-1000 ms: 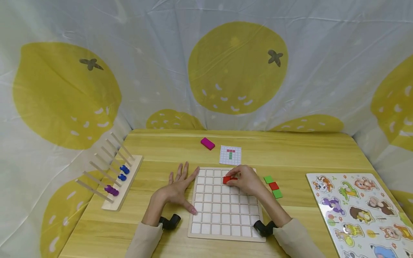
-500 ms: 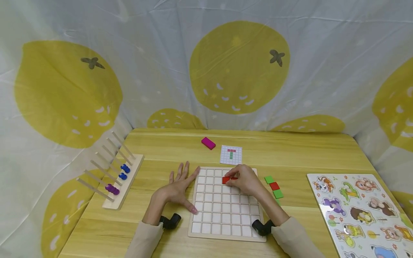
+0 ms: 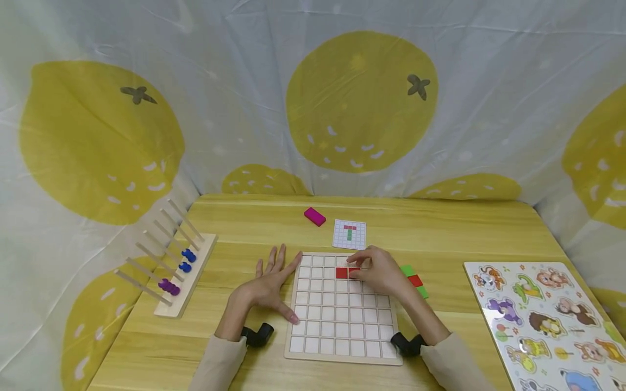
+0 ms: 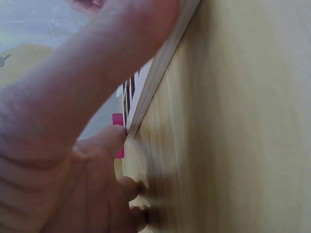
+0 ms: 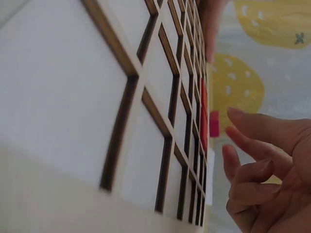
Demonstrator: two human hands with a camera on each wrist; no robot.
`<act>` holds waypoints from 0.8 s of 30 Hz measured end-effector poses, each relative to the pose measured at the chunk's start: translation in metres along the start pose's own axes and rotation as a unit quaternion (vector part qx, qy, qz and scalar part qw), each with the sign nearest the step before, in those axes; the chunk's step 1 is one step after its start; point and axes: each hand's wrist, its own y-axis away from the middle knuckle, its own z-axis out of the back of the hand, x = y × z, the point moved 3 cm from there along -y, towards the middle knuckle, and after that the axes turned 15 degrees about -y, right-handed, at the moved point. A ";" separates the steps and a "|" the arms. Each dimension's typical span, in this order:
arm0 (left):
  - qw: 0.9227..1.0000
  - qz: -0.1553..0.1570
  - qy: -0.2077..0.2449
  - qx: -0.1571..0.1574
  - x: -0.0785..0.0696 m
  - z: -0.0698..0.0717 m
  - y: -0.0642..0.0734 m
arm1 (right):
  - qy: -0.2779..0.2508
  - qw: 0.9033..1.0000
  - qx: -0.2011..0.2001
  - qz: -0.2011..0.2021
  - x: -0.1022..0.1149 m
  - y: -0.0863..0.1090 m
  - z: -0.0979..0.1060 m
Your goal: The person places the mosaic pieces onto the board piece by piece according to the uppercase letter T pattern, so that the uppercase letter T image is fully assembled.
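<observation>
Right hand has let go: its fingertips are off the left red tile, which they were on half a second ago; thumb and index now stand apart, nothing pinched. That tile looks flat in a cell in the board's second row from the far edge, beside the right red tile, partly hidden by the fingers. Reads as that placement done, two red cells filled, like part of the red bar on the card beyond the board. Another red tile lies right of the board, unplaced. Left hand, fingers spread, stays at the board's left edge.
</observation>
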 end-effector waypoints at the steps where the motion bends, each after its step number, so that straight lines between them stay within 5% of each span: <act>1: 1.000 -0.001 0.000 -0.001 0.000 0.000 0.000 | -0.001 1.000 -0.002 0.001 -0.002 0.003 0.005; 14: 1.000 -0.002 0.000 -0.003 0.002 0.000 0.001 | -0.025 0.998 -0.056 -0.032 -0.042 0.051 0.082; 24: 1.000 -0.001 0.004 -0.001 0.000 0.001 0.001 | -0.030 0.997 -0.035 -0.068 -0.062 0.059 0.098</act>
